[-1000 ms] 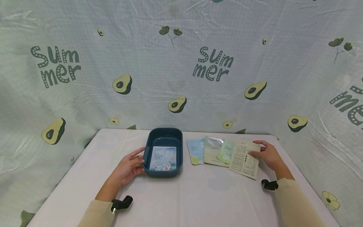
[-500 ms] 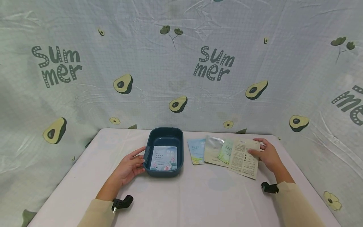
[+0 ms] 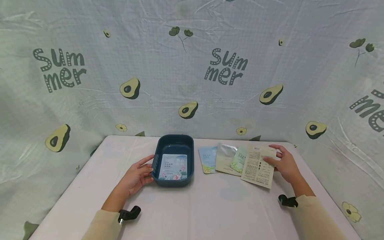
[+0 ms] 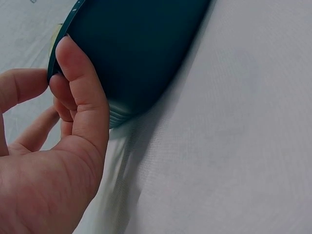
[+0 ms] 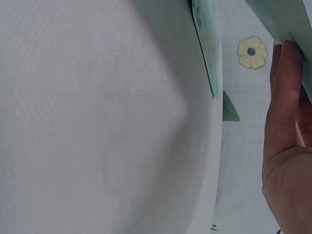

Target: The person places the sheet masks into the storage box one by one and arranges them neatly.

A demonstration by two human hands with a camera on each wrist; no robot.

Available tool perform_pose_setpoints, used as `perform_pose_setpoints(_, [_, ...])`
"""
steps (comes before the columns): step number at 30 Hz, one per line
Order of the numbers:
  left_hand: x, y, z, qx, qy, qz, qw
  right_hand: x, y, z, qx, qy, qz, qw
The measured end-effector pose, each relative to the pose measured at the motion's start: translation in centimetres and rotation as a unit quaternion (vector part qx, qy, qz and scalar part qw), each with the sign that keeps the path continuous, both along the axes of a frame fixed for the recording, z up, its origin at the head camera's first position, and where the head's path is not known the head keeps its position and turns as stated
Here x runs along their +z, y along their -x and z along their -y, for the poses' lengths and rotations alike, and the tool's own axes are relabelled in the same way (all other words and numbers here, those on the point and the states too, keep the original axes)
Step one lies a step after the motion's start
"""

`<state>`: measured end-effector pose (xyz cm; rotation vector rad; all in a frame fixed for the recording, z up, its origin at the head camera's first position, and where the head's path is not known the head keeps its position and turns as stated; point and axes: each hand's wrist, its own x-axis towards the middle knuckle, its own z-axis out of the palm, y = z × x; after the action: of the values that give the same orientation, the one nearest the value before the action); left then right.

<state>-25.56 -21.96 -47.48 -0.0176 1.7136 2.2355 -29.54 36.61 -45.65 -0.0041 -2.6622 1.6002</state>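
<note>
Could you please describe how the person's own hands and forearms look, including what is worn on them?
The left hand and the right hand are bare, with no gloves. Plain, light beige sleeves cover the forearms down to near the wrists. At each wrist sits a small black device with a bent shape and a rounded end.

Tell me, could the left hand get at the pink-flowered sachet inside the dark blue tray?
Probably yes: the left hand pinches the edge of the dark blue tray, but the pink-flowered sachet inside has nothing over it. It would likely have to let go first.
</note>
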Motion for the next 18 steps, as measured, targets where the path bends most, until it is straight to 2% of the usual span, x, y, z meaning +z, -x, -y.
perform_pose_setpoints(9, [0.1,-0.1,0.0,0.002,0.003,0.002,1.0000,0.8,-1.0,0.1,-0.010,0.003,-0.033,0.9994])
perform_pose_setpoints(18, [0.1,0.0,-0.1,0.001,0.000,0.000,1.0000,1.4,-1.8,1.7,-0.015,0.017,-0.035,0.9991])
